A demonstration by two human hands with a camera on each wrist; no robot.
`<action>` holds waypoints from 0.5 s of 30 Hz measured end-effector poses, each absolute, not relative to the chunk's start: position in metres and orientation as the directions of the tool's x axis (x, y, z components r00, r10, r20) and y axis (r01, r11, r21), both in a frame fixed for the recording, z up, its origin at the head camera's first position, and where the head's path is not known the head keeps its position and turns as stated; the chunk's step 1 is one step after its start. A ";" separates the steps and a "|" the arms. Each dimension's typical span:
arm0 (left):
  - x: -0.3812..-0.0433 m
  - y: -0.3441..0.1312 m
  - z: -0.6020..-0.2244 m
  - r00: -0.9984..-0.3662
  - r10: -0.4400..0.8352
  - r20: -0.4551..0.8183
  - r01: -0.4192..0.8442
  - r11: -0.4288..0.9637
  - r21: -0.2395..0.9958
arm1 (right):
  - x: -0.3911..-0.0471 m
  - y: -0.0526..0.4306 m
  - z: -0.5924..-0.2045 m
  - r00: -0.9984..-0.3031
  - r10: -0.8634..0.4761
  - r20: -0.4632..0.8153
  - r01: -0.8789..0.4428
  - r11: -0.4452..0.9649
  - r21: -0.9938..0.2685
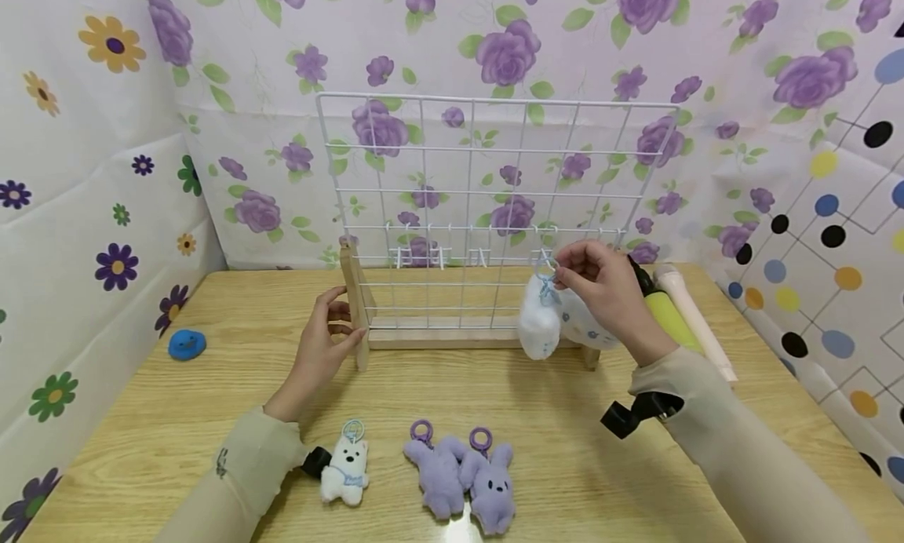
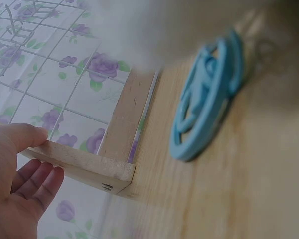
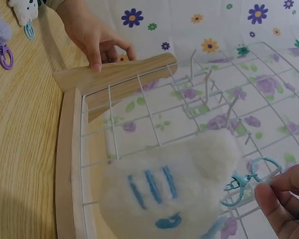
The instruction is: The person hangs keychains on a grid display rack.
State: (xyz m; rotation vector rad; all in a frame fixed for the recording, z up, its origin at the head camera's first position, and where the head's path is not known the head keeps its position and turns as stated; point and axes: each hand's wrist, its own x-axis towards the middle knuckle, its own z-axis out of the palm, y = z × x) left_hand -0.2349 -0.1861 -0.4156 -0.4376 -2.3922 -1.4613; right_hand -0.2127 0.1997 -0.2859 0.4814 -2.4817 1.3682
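Note:
A white wire grid (image 1: 494, 100) stands upright in a wooden base. On its right side, my right hand (image 1: 600, 280) pinches the light-blue clasp (image 3: 234, 186) of a white plush keychain (image 1: 540, 327), close by a hook on the grid. Blue stitched marks show on the plush in the right wrist view. Behind that hand hangs another white plush (image 1: 588, 325) with blue spots, partly covered. My left hand (image 1: 323, 343) grips the wooden side piece (image 1: 355, 307) at the grid's left end, thumb on one face and fingers on the other in the left wrist view.
Near the front lie a white dog plush keychain (image 1: 345, 474) and two purple plush keychains (image 1: 439, 480). White hooks (image 1: 420, 257) hang on the grid. A small blue object (image 1: 187, 344) sits left; a yellow-green cylinder (image 1: 671, 317) and a pale roll (image 1: 695, 323) lie right.

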 end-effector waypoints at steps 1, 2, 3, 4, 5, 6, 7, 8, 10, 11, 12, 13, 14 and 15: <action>-0.235 -0.186 -0.416 -0.907 0.100 0.409 0.410 0.435 0.802 | -0.213 0.200 -0.286 -0.911 -0.160 0.380 -0.407 0.497 -0.766; -0.235 -0.186 -0.416 -0.907 0.101 0.410 0.411 0.434 0.802 | -0.214 0.200 -0.287 -0.913 -0.162 0.375 -0.404 0.494 -0.770; -0.235 -0.186 -0.416 -0.907 0.101 0.410 0.411 0.432 0.803 | -0.214 0.200 -0.287 -0.915 -0.163 0.368 -0.399 0.493 -0.773; -0.235 -0.186 -0.416 -0.908 0.100 0.407 0.409 0.430 0.805 | -0.215 0.200 -0.288 -0.917 -0.165 0.363 -0.395 0.496 -0.773; -0.235 -0.186 -0.416 -0.908 0.099 0.408 0.409 0.429 0.806 | -0.216 0.200 -0.288 -0.919 -0.165 0.358 -0.391 0.498 -0.774; -0.234 -0.186 -0.416 -0.908 0.098 0.408 0.409 0.428 0.806 | -0.216 0.200 -0.289 -0.921 -0.165 0.352 -0.386 0.503 -0.773; -0.234 -0.186 -0.416 -0.907 0.097 0.410 0.410 0.427 0.806 | -0.217 0.200 -0.289 -0.923 -0.165 0.347 -0.381 0.509 -0.772; -0.234 -0.186 -0.416 -0.907 0.097 0.410 0.410 0.427 0.806 | -0.217 0.200 -0.290 -0.925 -0.164 0.342 -0.376 0.516 -0.770; -0.234 -0.187 -0.416 -0.906 0.098 0.412 0.412 0.428 0.804 | -0.218 0.200 -0.290 -0.928 -0.163 0.335 -0.369 0.527 -0.766; -0.234 -0.187 -0.417 -0.905 0.099 0.414 0.414 0.430 0.802 | -0.218 0.201 -0.290 -0.929 -0.163 0.333 -0.367 0.531 -0.764; -0.234 -0.187 -0.417 -0.905 0.100 0.414 0.414 0.432 0.801 | -0.219 0.201 -0.290 -0.929 -0.164 0.331 -0.366 0.534 -0.762; -0.234 -0.187 -0.417 -0.905 0.100 0.413 0.414 0.433 0.801 | -0.219 0.201 -0.290 -0.930 -0.165 0.330 -0.365 0.535 -0.762; -0.234 -0.187 -0.417 -0.905 0.101 0.413 0.414 0.434 0.800 | -0.219 0.201 -0.290 -0.929 -0.167 0.329 -0.366 0.535 -0.761; -0.234 -0.187 -0.416 -0.905 0.101 0.412 0.413 0.435 0.800 | -0.219 0.201 -0.290 -0.929 -0.169 0.329 -0.367 0.535 -0.761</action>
